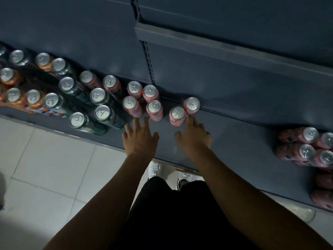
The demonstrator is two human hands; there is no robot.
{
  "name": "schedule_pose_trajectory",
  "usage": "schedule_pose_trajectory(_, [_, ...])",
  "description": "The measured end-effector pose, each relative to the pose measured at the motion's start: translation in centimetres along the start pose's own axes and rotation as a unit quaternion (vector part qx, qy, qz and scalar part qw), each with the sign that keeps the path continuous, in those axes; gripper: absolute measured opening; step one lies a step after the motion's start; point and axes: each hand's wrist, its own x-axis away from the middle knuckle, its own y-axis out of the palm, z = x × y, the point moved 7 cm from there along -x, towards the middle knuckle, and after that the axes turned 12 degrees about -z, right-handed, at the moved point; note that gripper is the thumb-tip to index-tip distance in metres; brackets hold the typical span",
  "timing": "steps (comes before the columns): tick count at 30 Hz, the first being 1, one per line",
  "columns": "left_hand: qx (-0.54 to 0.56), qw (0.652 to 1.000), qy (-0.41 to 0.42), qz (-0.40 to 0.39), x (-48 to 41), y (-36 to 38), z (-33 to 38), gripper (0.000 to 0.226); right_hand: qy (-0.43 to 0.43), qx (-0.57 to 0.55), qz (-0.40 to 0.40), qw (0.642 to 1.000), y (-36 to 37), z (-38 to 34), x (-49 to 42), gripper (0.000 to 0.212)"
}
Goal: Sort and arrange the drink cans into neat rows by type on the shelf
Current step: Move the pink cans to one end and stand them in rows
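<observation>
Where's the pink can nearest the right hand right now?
Head view, centre: the pink can stands upright on the shelf just beyond the right hand, a second pink can behind-right of it and a four-can pink cluster to its left.

Bare shelf (243, 134) is lying open between the two loose pink cans (177, 113) and the pink cluster (306, 147) at right. At left, green cans (100, 112) are crowding in; the upper shelf (216, 46) is probably overhanging the back.
</observation>
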Motion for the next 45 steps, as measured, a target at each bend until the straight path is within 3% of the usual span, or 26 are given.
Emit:
schedule_pose_trajectory(7, [0.003, 0.998, 0.054, -0.044, -5.6, -0.4, -0.4, 0.076, 0.059, -0.098, 0.038, 0.993, 1.2, -0.7, -2.4, 0.072])
schedule_pose_trajectory(10, [0.030, 0.995, 0.041, -0.080, -7.9, 0.4, -0.7, 0.081, 0.086, -0.143, 0.054, 0.985, 1.6, -1.0, -4.1, 0.076])
schedule_pose_trajectory(17, [0.206, 0.974, 0.011, -0.097, -11.8, 2.9, -0.8, 0.085, 0.142, -0.231, 0.109, 0.956, 3.6, -0.5, -7.3, 0.079])
schedule_pose_trajectory(21, [0.352, 0.933, 0.039, -0.062, -13.6, 3.6, -0.9, 0.080, 0.146, -0.297, 0.132, 0.934, 4.7, -0.2, -8.2, 0.076])
schedule_pose_trajectory(25, [0.432, 0.898, 0.072, -0.042, -13.8, 4.0, -1.2, 0.071, 0.112, -0.422, 0.160, 0.885, 5.5, 0.2, -8.2, 0.070])
schedule_pose_trajectory(30, [0.477, 0.873, 0.076, -0.068, -12.1, 3.5, -2.0, 0.061, 0.107, -0.541, 0.136, 0.823, 5.8, 0.5, -6.9, 0.060])
schedule_pose_trajectory(34, [0.531, 0.836, 0.084, -0.112, -9.6, 2.4, -3.3, 0.062, 0.088, -0.636, 0.150, 0.752, 4.9, 0.8, -4.6, 0.023])
schedule_pose_trajectory(36, [0.552, 0.818, 0.096, -0.133, -8.4, 1.4, -3.7, 0.061, 0.075, -0.664, 0.133, 0.732, 4.6, 0.8, -3.2, 0.025])
schedule_pose_trajectory(41, [0.620, 0.757, 0.112, -0.170, -6.2, -1.8, -3.7, 0.054, 0.037, -0.712, 0.116, 0.692, 2.4, -0.6, -0.2, 0.059])
schedule_pose_trajectory(43, [0.642, 0.731, 0.130, -0.192, -5.3, -3.3, -3.1, 0.038, 0.017, -0.732, 0.116, 0.672, 1.4, -1.1, 0.9, 0.056])
schedule_pose_trajectory(45, [0.666, 0.704, 0.144, -0.202, -4.5, -4.5, -2.4, 0.042, -0.001, -0.754, 0.108, 0.647, 0.6, -1.7, 1.8, 0.059])
